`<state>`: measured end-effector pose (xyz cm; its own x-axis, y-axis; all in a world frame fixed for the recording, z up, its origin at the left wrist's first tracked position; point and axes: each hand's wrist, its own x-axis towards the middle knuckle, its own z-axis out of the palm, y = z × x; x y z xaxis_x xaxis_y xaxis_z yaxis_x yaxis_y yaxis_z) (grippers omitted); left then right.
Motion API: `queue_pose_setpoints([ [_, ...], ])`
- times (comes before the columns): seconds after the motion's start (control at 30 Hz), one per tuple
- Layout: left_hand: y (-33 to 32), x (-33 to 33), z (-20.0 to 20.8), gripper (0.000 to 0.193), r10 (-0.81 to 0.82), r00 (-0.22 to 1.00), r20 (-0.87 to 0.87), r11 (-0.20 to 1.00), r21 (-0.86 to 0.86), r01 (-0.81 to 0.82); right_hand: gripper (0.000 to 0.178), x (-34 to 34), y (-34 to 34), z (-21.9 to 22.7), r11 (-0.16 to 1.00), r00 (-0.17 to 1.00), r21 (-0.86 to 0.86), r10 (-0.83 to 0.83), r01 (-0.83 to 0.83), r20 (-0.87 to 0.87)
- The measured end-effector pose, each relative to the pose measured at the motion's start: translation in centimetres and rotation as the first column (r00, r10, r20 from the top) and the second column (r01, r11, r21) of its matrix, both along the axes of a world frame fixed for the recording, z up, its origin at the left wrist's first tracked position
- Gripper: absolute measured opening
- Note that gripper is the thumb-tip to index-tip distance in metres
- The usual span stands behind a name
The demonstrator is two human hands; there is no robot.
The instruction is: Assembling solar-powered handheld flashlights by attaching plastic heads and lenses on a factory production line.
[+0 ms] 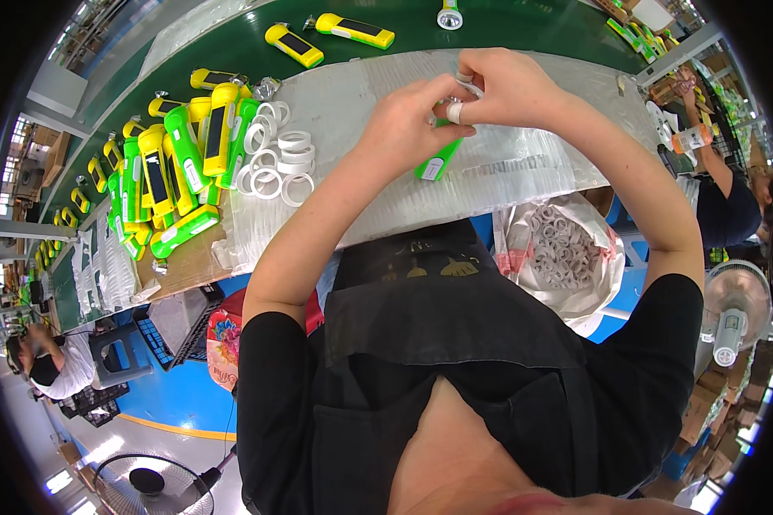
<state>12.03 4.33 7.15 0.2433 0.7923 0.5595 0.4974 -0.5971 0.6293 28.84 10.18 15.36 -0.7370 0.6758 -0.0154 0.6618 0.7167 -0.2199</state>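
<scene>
In the head view, a green flashlight (438,163) is held by the left hand (408,116), its lower end left pointing down over the grey desk (343,86); the left fingers are curled closed about its upper part, which is mostly hidden. The fingers of the right hand (507,90) are bent inward against the left ones — a white ring (454,112) is seen at them, though whether it is pinched or worn cannot be told. To the left, loose white rings (266,183) are heaped beside a pile of green and yellow flashlights (173,163); more flashlights are carried on the green belt (507,34) beyond; below the desk, a white sack (605,287) is filled with rings.
</scene>
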Motion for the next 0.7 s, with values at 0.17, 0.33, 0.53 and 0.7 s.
queue_pose_setpoints([
  [0.17,0.0,-0.4,-0.5,0.043,-0.010,1.000,0.019,0.998,0.059,0.009,0.034,1.3,0.3,-0.7,0.964,0.936,0.055,0.265,-0.259,-0.234],
  [0.33,-1.6,-2.6,0.0,0.098,-0.281,0.924,0.259,0.942,-0.111,0.317,0.041,3.3,-3.3,1.1,0.979,0.840,0.030,0.187,-0.199,-0.510],
  [0.53,-1.6,-3.1,1.3,0.069,-0.413,0.803,0.431,0.031,-0.874,0.485,0.031,3.9,-2.8,-0.5,0.867,0.721,0.317,0.497,-0.385,-0.482],
  [0.7,9.5,-2.8,-2.4,0.045,-0.078,0.963,-0.258,0.941,-0.338,-0.014,0.026,1.2,7.2,-9.7,0.957,0.694,0.042,-0.176,0.286,-0.698],
])
